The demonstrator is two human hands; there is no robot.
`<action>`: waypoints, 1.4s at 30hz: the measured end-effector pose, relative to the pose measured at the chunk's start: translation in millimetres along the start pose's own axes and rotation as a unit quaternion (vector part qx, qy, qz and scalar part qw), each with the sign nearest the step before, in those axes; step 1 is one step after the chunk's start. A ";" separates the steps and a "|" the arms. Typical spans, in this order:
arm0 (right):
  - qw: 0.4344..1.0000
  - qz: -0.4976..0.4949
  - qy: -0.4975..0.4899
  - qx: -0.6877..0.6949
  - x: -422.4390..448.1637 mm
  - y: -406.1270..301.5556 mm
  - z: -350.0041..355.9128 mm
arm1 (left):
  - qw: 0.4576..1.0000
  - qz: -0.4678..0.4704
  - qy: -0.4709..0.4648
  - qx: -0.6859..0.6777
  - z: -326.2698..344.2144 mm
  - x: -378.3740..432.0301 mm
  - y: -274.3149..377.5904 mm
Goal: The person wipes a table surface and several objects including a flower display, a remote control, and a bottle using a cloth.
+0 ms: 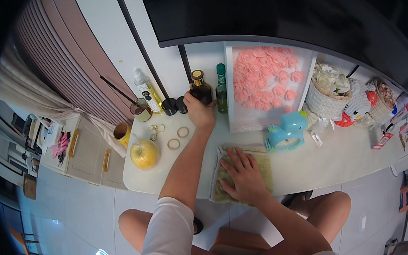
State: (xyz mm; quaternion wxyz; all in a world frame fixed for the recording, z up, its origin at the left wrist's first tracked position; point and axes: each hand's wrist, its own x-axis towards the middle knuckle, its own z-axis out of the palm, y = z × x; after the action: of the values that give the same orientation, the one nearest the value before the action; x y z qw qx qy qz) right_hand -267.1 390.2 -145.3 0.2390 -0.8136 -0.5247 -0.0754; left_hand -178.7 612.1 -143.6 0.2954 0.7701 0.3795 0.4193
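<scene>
My left hand point(200, 112) is stretched to the back of the white tabletop point(316, 168), its fingers around the lower part of a dark glass bottle point(201, 92) with a gold neck. The bottle stands upright, partly hidden by the hand. Right beside it is a green glass bottle point(221, 93) with a green cap. My right hand point(245, 176) lies flat, fingers spread, on a folded olive-green towel point(262, 166) at the table's front edge. A turquoise dinosaur-shaped clock point(289, 132) is just beyond the towel, to the right.
At left are a bagged yellow fruit point(144, 155), two tan rings point(173, 144), a pump bottle point(148, 96) and a reed diffuser point(140, 110). A box frame of pink roses point(238, 121) leans behind; woven flower baskets point(326, 93) stand right. A large dark screen point(252, 10) overhangs the back.
</scene>
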 end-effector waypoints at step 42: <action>1.000 0.014 0.010 -0.003 -0.6 -3.9 -3.7 | 0.987 0.132 -0.086 -0.012 -59.1 35.6 -15.5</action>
State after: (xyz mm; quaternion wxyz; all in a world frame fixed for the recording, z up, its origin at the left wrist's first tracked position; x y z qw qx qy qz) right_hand -270.4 389.3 -141.1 0.2428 -0.8208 -0.5105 -0.0821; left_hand -222.5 658.1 -112.6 0.2783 0.8431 0.2425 0.3911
